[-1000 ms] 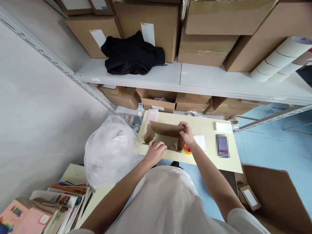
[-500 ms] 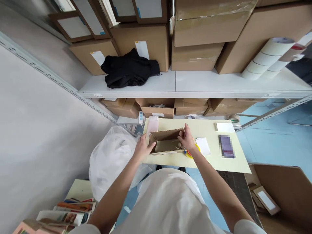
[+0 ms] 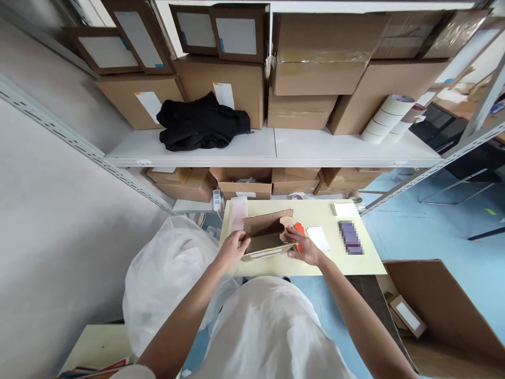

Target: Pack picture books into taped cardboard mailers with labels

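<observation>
Grips open carton [image 3: 265, 240], long axis roughly nine-to-three, with left hand [image 3: 232, 248] pinched on nine-o'clock end, right hand [image 3: 308, 250] part-open around three.

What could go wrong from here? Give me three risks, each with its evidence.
1. The open cardboard box is near the front edge of the table, so a pull toward the body might drag it off.
2. The right hand partly covers the orange object and could knock it aside.
3. The bare left hand grips the box's left end, where the cardboard edge might scratch it.
</observation>
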### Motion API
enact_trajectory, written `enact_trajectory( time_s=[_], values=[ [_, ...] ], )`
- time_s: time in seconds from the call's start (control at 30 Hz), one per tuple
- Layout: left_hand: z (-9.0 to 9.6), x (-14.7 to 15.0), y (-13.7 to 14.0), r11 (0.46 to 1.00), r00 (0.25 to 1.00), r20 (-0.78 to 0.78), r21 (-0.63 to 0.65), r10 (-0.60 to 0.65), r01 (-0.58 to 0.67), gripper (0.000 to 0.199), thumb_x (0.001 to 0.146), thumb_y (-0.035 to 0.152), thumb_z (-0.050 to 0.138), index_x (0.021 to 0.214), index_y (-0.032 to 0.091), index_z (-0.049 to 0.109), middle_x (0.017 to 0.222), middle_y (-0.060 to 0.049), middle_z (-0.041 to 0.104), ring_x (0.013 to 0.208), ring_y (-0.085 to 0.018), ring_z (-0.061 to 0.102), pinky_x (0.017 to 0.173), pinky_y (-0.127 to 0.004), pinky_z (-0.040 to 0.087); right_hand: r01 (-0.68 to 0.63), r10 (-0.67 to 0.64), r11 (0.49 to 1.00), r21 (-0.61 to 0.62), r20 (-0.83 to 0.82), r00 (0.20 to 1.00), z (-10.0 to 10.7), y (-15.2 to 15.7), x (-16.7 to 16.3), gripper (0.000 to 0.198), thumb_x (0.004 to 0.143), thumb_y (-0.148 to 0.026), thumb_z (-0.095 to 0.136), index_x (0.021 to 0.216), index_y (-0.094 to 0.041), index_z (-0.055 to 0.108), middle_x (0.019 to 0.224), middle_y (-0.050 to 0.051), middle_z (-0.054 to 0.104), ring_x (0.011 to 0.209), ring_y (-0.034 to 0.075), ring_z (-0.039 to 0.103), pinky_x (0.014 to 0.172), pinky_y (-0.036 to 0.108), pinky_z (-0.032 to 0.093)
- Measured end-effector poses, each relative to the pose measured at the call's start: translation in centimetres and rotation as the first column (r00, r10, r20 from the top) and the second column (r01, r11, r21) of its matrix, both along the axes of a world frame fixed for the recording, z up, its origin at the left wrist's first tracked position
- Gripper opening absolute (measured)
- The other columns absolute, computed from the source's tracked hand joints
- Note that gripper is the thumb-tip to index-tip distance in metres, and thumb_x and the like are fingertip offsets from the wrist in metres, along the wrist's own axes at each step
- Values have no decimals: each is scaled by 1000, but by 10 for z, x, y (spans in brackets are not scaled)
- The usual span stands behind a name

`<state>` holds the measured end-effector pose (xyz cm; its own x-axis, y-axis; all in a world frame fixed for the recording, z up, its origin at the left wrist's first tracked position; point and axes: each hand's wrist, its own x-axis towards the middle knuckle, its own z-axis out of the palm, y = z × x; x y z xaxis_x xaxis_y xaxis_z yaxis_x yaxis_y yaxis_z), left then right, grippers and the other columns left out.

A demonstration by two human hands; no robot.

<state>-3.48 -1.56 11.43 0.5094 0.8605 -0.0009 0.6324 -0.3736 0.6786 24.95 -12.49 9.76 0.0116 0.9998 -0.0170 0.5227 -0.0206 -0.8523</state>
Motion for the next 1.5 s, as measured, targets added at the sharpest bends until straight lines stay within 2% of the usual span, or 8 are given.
enact_trajectory(
  time_s=[0.13, 0.27, 0.47, 0.67, 0.83, 1.03, 1.17, 1.5],
  values=[
    [9, -13, -4, 968, 966, -62, -33, -251, 250, 63, 76, 54, 61, 125, 16, 55, 141, -17, 45, 130, -32, 42, 105, -46, 36, -116, 120, 992, -53, 84, 989, -2, 0, 5, 51, 72, -44, 67, 120, -26, 62, 146, 7, 39, 137, 32, 31, 106, 55, 33],
    [6, -23, 1, 943, 943, -28, -49, -331, 330, 77, 61, 51, 75, 128, 19, 54, 143, -15, 42, 131, -35, 38, 107, -50, 33, -63, 66, 997, -41, 73, 995, -12, 6, 5, 37, 84, -44, 52, 112, -24, 66, 143, 7, 45, 137, 30, 32, 106, 54, 35],
    [-28, -9, 14, 992, 977, 203, -119, 62, -38, 26, 79, 31, 57, 103, 21, 62, 110, -9, 65, 105, -23, 59, 94, -41, 46, 256, -257, 966, 24, 25, 966, -28, 16, -4, 28, 76, -38, 57, 98, -23, 67, 124, 11, 58, 116, 29, 56, 100, 51, 44],
    [-48, 2, 12, 940, 902, 265, -92, 340, -328, 57, 64, 23, 70, 115, 19, 45, 106, -5, 54, 79, -13, 57, 75, -32, 51, 295, -295, 955, -18, -31, 955, -15, 47, 9, 96, 58, -35, 73, 143, -27, 28, 147, 13, 30, 129, 31, 43, 98, 48, 45],
    [-49, 1, 13, 908, 875, 251, -177, 415, -380, 75, 63, 31, 72, 128, 17, 37, 117, -11, 47, 81, -15, 58, 70, -32, 52, 126, -126, 992, -14, -70, 989, 3, 79, 10, 90, 66, -38, 70, 143, -28, 26, 148, 10, 34, 135, 29, 35, 100, 49, 42],
    [-43, -12, -3, 982, 958, 216, -58, 187, -179, 80, 78, 28, 61, 145, 23, 19, 119, -10, 50, 98, -18, 57, 88, -36, 48, 43, -43, 999, 12, 49, 998, -17, 32, -27, 45, 80, -34, 55, 124, -27, 51, 152, 7, 27, 141, 26, 22, 105, 49, 37],
    [-40, -15, -12, 998, 994, 110, 60, -1, -5, 57, 84, 22, 51, 139, 26, 38, 120, -10, 50, 109, -21, 55, 94, -37, 46, 99, -96, 994, -52, 62, 993, -28, 3, -40, 48, 83, -35, 51, 131, -30, 46, 157, 6, 5, 140, 30, 23, 99, 50, 42],
    [-38, 2, 25, 999, 999, -31, 35, -30, 31, 53, 85, 22, 48, 138, 21, 40, 128, -12, 49, 118, -23, 51, 101, -37, 42, 155, -152, 983, -99, 45, 987, -16, 39, -29, 49, 80, -32, 56, 128, -25, 50, 156, 7, 13, 142, 27, 21, 108, 46, 32]
  ],
)
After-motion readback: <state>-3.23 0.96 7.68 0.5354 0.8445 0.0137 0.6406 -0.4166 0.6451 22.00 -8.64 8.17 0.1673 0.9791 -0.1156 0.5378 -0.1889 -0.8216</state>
